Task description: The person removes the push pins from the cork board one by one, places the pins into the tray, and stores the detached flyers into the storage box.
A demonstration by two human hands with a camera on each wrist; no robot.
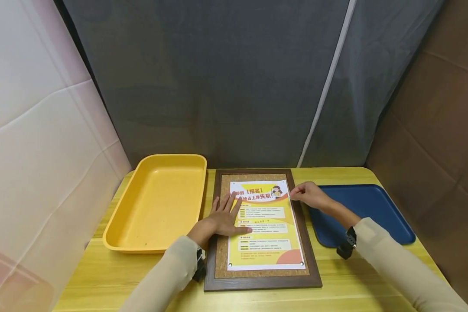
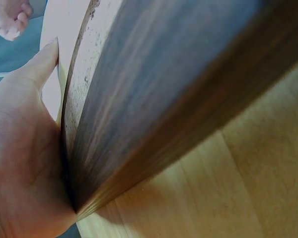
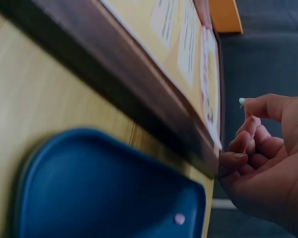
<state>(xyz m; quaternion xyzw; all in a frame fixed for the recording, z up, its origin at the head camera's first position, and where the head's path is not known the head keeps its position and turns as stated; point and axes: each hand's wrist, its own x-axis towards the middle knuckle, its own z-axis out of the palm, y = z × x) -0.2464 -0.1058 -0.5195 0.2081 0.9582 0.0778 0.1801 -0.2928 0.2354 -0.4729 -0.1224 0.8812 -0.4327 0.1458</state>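
A yellow and white printed poster [image 1: 265, 249] lies on a cork board [image 1: 221, 260] with a dark wooden frame [image 1: 263, 284]. My left hand [image 1: 221, 219] rests with spread fingers on the poster's left side, its palm edge over the frame. Beside the poster's upper right edge is my right hand [image 1: 312, 196]. In the right wrist view it pinches a small pale green push pin [image 3: 242, 101] between thumb and finger, with the thin metal point showing. Small round pins show at the poster's bottom left corner [image 1: 230, 264] and bottom right corner [image 1: 302, 263].
A yellow tray [image 1: 160, 199] stands left of the board on the wooden table [image 1: 347, 277]. To the right is a blue tray [image 1: 359, 208], with a pinkish pin [image 3: 179, 218] visible in it from the right wrist. A dark grey curtain [image 1: 203, 86] hangs behind.
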